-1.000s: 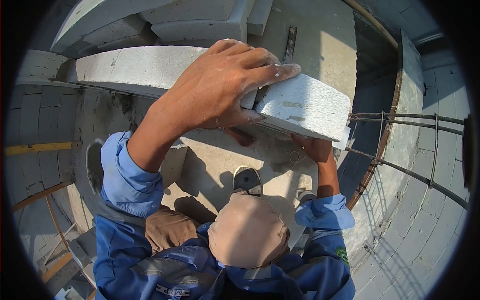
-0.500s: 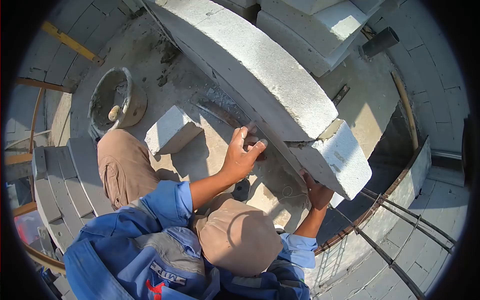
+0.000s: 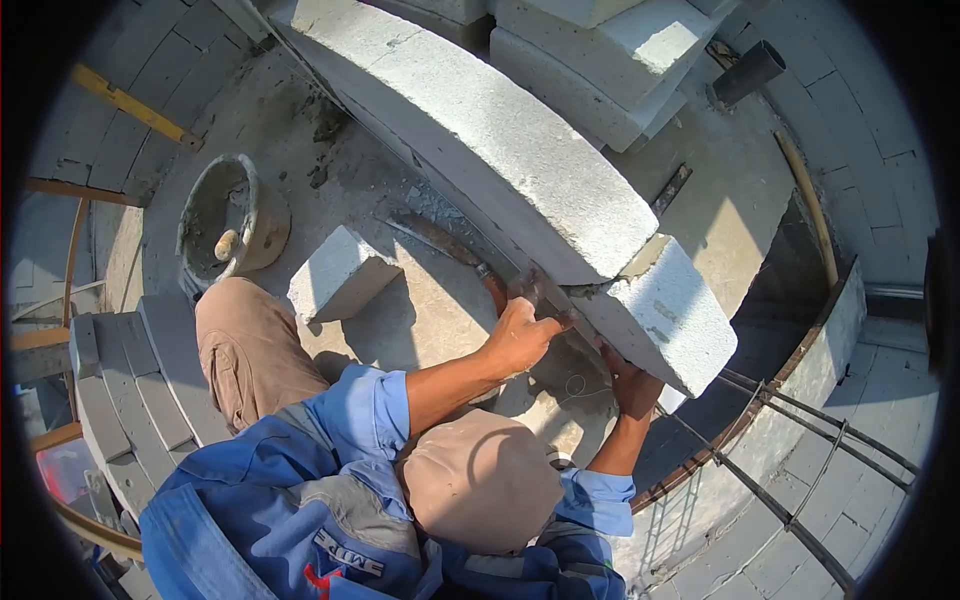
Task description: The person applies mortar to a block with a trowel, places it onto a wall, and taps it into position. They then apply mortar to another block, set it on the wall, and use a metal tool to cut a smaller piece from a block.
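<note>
My left hand [image 3: 525,325] is against the lower side of the long white block wall [image 3: 500,140], near its right end; its fingers are bent and partly in shadow, and what they hold, if anything, is too dark to tell. My right hand [image 3: 632,382] reaches under the end block [image 3: 672,310], its fingertips on the block's near face, apart from one another as far as they show. A gap with grey mortar [image 3: 645,257] separates the end block from the long one. A saw-like tool [image 3: 430,232] with a brown handle lies on the floor beside the wall.
A bucket [image 3: 262,225] of mortar stands at the left, near a loose white block [image 3: 340,274]. Stacked blocks [image 3: 570,85] lie behind the wall. Steel bars [image 3: 750,487] and a dark opening [image 3: 775,290] are at the right, with a pipe [image 3: 750,72] beyond.
My left hand has moved right and down along the wall, up against its side, uncovering the tool's handle. My right hand has stayed at the end block. The view has shifted slightly.
</note>
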Available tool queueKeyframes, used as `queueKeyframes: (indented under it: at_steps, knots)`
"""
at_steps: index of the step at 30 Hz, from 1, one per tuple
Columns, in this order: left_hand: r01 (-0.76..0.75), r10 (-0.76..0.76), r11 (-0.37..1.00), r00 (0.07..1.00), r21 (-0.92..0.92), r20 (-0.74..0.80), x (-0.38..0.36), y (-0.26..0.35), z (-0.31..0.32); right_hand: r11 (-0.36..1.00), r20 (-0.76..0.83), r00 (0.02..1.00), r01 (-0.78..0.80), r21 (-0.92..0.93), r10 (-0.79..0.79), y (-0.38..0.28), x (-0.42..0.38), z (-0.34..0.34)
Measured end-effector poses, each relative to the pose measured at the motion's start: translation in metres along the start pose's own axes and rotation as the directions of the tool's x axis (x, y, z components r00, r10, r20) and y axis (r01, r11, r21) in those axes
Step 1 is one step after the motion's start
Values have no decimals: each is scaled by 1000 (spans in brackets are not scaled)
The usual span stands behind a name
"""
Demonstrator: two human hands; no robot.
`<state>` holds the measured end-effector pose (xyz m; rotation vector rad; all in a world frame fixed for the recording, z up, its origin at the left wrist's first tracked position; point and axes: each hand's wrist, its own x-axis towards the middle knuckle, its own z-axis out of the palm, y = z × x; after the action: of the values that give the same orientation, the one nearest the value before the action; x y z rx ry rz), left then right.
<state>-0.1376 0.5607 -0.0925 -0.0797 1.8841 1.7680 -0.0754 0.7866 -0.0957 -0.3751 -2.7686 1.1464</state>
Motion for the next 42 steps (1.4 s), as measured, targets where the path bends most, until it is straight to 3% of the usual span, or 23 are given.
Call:
queueKeyframes:
  at_steps: [2, 3, 5, 8, 12, 14, 15, 17, 18, 19, 20, 21, 22, 24, 26, 27, 29, 30, 31, 32, 34, 42]
  knots:
    - [-145, 155, 977, 986, 153, -57, 0, -2, -1, 999, 46, 999, 12, -38, -10, 6, -2, 3]
    - [-111, 117, 989, 991, 99, -56, 2, -3, -1, 999, 24, 1000, -12, -47, 13, 4, -1, 2]
    - [-112, 117, 990, 992, 88, -45, -1, 7, -3, 972, 9, 973, 230, -40, -229, -2, 3, 2]
    - [-139, 151, 980, 985, 146, -80, 0, 1, -4, 972, -8, 972, 233, 14, -233, 5, 2, 7]
    - [-140, 141, 990, 981, 21, -135, 1, -6, 0, 968, -13, 968, 251, 6, -251, 3, 4, 6]
    - [-163, 177, 966, 983, 201, -55, 1, -13, -10, 969, -16, 969, 245, 21, -245, 15, 1, 11]
    - [-167, 180, 965, 982, 201, -51, -5, -4, -16, 969, -20, 970, 245, 19, -244, 17, 1, 12]
    - [-120, 129, 919, 992, 375, 1, -27, 44, -30, 951, -40, 953, 297, -87, -301, 20, -1, 13]
    - [-122, 130, 918, 991, 378, 4, -37, 70, -37, 952, -45, 953, 294, -86, -299, 23, -3, 13]
    - [-237, 189, 885, 969, 401, 157, -46, 100, -44, 948, -10, 953, 298, -115, -301, 27, -4, 14]
    - [-353, 238, 842, 922, 408, 307, -53, 129, -49, 942, 23, 952, 304, -142, -304, 31, -4, 15]
    - [-583, 466, 721, 808, 375, 360, -56, 155, -49, 942, 15, 952, 304, -140, -305, 35, -7, 19]
    - [-771, 660, 546, 637, 328, 400, -55, 178, -45, 965, -17, 966, 257, -48, -259, 40, -9, 24]
    - [-934, 768, 254, 353, 253, 533, -34, 221, -30, 973, -43, 973, 228, 45, -226, 41, -3, 25]
    - [-967, 837, 72, 192, 244, 513, 8, 241, 3, 931, -75, 939, 316, -185, -334, 37, 0, 23]
    - [-953, 804, 44, 211, 299, 556, 26, 244, 14, 972, -18, 973, 227, -53, -228, 11, -1, 7]
    - [-935, 765, 28, 247, 353, 595, 47, 236, 29, 993, 44, 992, 114, 8, -114, 5, -2, 3]
    - [-909, 644, -7, 315, 417, 697, 53, 234, 32, 998, 99, 995, 11, 64, -18, 2, 0, 3]
    - [-879, 506, -55, 384, 473, 772, 57, 231, 34, 994, 39, 999, 17, 104, -21, -8, 1, 3]
    - [-876, 504, -55, 390, 479, 771, 60, 228, 35, 994, 44, 999, 19, 109, -24, -7, 1, 4]
    - [-822, 340, -56, 517, 566, 785, 59, 231, 35, 992, -7, 997, 79, 93, -79, -2, 1, 7]
    - [-826, 303, -121, 498, 551, 813, 59, 233, 37, 992, -3, 993, 116, 46, -116, 6, -3, 8]
